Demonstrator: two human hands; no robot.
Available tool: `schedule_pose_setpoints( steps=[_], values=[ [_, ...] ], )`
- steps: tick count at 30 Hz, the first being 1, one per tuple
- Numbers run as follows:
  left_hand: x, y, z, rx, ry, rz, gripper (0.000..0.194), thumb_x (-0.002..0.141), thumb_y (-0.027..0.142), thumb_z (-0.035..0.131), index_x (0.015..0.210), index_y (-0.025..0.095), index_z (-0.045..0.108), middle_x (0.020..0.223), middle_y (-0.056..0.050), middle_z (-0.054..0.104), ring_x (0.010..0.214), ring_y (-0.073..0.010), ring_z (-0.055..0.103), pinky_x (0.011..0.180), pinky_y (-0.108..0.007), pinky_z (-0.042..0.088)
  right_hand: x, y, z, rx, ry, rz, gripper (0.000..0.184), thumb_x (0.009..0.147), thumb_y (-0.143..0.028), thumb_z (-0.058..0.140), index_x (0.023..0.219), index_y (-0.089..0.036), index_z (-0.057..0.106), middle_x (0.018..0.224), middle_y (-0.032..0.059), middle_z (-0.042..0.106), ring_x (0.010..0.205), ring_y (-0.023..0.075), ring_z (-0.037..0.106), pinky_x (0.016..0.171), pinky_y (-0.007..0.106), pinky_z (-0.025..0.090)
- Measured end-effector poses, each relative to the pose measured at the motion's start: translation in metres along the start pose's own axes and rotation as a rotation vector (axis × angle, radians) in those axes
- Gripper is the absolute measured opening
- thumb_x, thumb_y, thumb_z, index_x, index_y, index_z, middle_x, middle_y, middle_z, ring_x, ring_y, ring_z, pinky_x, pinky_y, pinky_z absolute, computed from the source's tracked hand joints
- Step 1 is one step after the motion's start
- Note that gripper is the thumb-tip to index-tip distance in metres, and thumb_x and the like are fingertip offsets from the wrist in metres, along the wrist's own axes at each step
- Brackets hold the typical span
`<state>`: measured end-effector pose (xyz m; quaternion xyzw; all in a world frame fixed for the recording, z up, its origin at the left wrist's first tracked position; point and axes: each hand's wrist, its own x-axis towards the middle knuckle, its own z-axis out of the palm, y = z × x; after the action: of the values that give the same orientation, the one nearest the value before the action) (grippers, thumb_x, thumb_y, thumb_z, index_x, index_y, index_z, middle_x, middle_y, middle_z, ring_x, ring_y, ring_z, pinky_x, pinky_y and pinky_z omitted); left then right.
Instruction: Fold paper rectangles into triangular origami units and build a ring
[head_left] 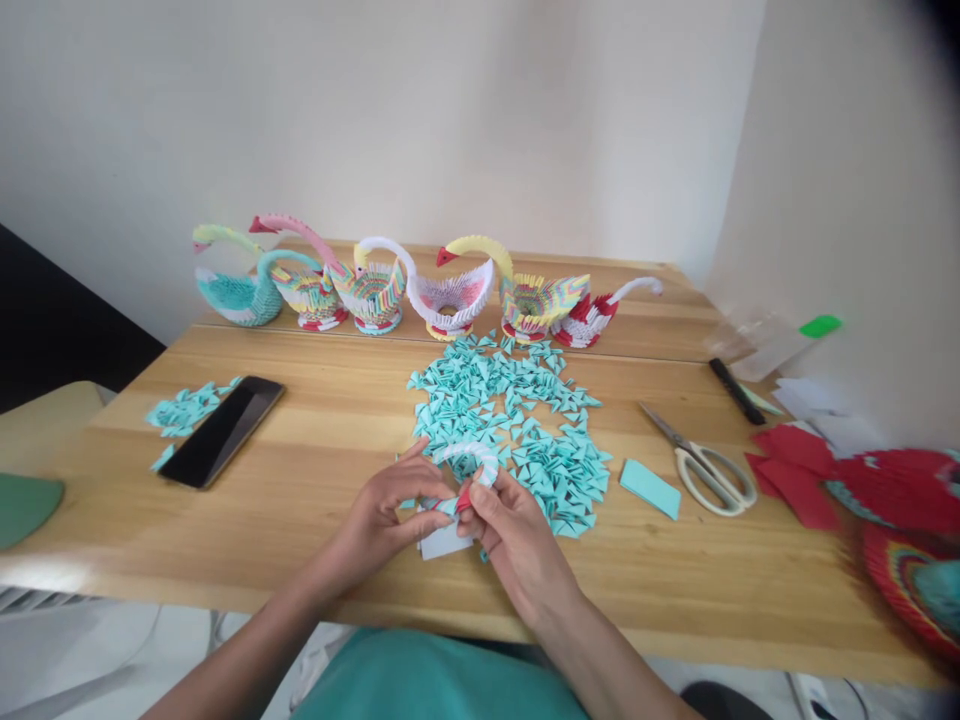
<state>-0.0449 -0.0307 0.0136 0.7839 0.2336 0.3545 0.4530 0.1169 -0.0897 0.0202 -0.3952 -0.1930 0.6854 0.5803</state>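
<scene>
Between both hands is a curved chain of folded paper pieces [486,462], mostly white and pale blue, with some red near its lower part. My left hand [405,500] pinches its lower left side with thumb and fingers. My right hand [514,525] grips it by the red part on the right. Fingers partly hide the lower portion. Just beyond the hands spreads a large heap of folded turquoise paper triangles [487,385]. Under the hands, a white piece of paper [448,542] partly shows on the wooden table [300,535].
Several folded-paper swans [454,300] stand along the back. A phone [223,430] and a small turquoise pile [191,407] lie left. Rightward are turquoise paper slips [650,488], scissors [701,465], a black cutter-like tool [736,390], red paper [799,480] and a blurred red paper model [896,487].
</scene>
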Motion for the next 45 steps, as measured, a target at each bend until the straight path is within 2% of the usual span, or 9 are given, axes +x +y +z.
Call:
schedule_pose_setpoints(
  steps=[19, 22, 24, 26, 28, 31, 36, 41, 45],
  values=[
    [0.006, 0.001, 0.007, -0.075, 0.072, -0.129, 0.019, 0.083, 0.035, 0.065, 0.081, 0.016, 0.069, 0.079, -0.004, 0.07, 0.078, -0.0164, 0.065, 0.112, -0.047, 0.022, 0.001, 0.004, 0.002, -0.039, -0.006, -0.052, 0.031, 0.069, -0.043, 0.078, 0.079, -0.02, 0.06, 0.067, -0.0036, 0.058, 0.057, 0.009, 0.053, 0.058, 0.02, 0.045],
    [0.005, 0.0, 0.002, -0.218, 0.107, -0.193, 0.024, 0.079, 0.04, 0.068, 0.08, 0.016, 0.068, 0.079, -0.003, 0.07, 0.079, -0.0164, 0.065, 0.113, -0.046, 0.021, -0.004, -0.005, -0.005, -0.172, -0.105, -0.049, 0.039, 0.072, -0.053, 0.071, 0.091, -0.02, 0.065, 0.076, 0.0013, 0.062, 0.065, 0.0134, 0.057, 0.059, 0.024, 0.048],
    [0.003, -0.001, -0.003, -0.327, 0.12, -0.251, 0.027, 0.077, 0.043, 0.069, 0.077, 0.016, 0.067, 0.075, -0.001, 0.07, 0.08, -0.0166, 0.065, 0.113, -0.045, 0.022, -0.01, -0.016, -0.015, -0.413, -0.165, -0.076, 0.043, 0.081, -0.059, 0.057, 0.088, -0.018, 0.067, 0.08, 0.0062, 0.065, 0.068, 0.017, 0.059, 0.059, 0.028, 0.049],
    [0.002, -0.001, -0.006, -0.427, 0.121, -0.315, 0.027, 0.077, 0.043, 0.07, 0.073, 0.016, 0.066, 0.071, -0.001, 0.069, 0.087, -0.0186, 0.065, 0.11, -0.044, 0.027, -0.017, -0.03, -0.025, -0.776, -0.005, -0.276, 0.03, 0.085, -0.047, 0.059, 0.076, -0.021, 0.069, 0.07, 0.0046, 0.066, 0.064, 0.0177, 0.059, 0.06, 0.029, 0.048],
    [0.001, -0.001, -0.006, -0.524, 0.109, -0.356, 0.028, 0.076, 0.044, 0.07, 0.071, 0.016, 0.066, 0.068, -0.002, 0.068, 0.091, -0.02, 0.064, 0.104, -0.041, 0.034, -0.021, -0.043, -0.03, -1.037, 0.119, -0.617, 0.013, 0.083, -0.034, 0.064, 0.086, -0.025, 0.072, 0.086, 0.0056, 0.071, 0.082, 0.0228, 0.063, 0.076, 0.035, 0.049],
    [0.001, 0.001, 0.002, -0.674, 0.083, -0.378, 0.032, 0.076, 0.046, 0.07, 0.072, 0.014, 0.066, 0.065, -0.002, 0.066, 0.074, -0.0172, 0.063, 0.082, -0.032, 0.046, -0.02, -0.049, -0.026, -1.173, -0.053, -0.81, 0.028, 0.081, -0.026, 0.064, 0.107, -0.033, 0.071, 0.107, 0.0032, 0.072, 0.1, 0.0264, 0.063, 0.091, 0.041, 0.045],
    [0.001, 0.01, 0.019, -0.692, 0.233, -0.404, 0.032, 0.078, 0.044, 0.068, 0.085, 0.013, 0.068, 0.062, -0.001, 0.064, 0.059, -0.0127, 0.057, 0.063, -0.024, 0.045, -0.012, -0.031, -0.018, -1.047, 0.015, -0.632, 0.02, 0.085, -0.028, 0.06, 0.101, -0.03, 0.073, 0.084, 0.003, 0.074, 0.071, 0.0203, 0.067, 0.065, 0.031, 0.052],
    [0.004, 0.024, 0.024, -0.537, 0.37, -0.389, 0.03, 0.08, 0.042, 0.065, 0.076, 0.013, 0.069, 0.058, -0.001, 0.063, 0.053, -0.013, 0.057, 0.057, -0.024, 0.047, -0.012, -0.021, -0.016, -0.924, 0.097, -0.55, 0.018, 0.084, -0.034, 0.061, 0.096, -0.027, 0.072, 0.076, 0.0022, 0.071, 0.065, 0.0179, 0.064, 0.061, 0.029, 0.051],
    [0.006, 0.026, 0.024, -0.497, 0.355, -0.354, 0.031, 0.079, 0.042, 0.065, 0.075, 0.012, 0.071, 0.057, -0.001, 0.062, 0.051, -0.0129, 0.056, 0.054, -0.024, 0.047, -0.013, -0.022, -0.016, -0.943, 0.09, -0.548, 0.016, 0.083, -0.033, 0.062, 0.094, -0.025, 0.072, 0.069, 0.0009, 0.068, 0.06, 0.0161, 0.061, 0.057, 0.027, 0.05]
  ],
)
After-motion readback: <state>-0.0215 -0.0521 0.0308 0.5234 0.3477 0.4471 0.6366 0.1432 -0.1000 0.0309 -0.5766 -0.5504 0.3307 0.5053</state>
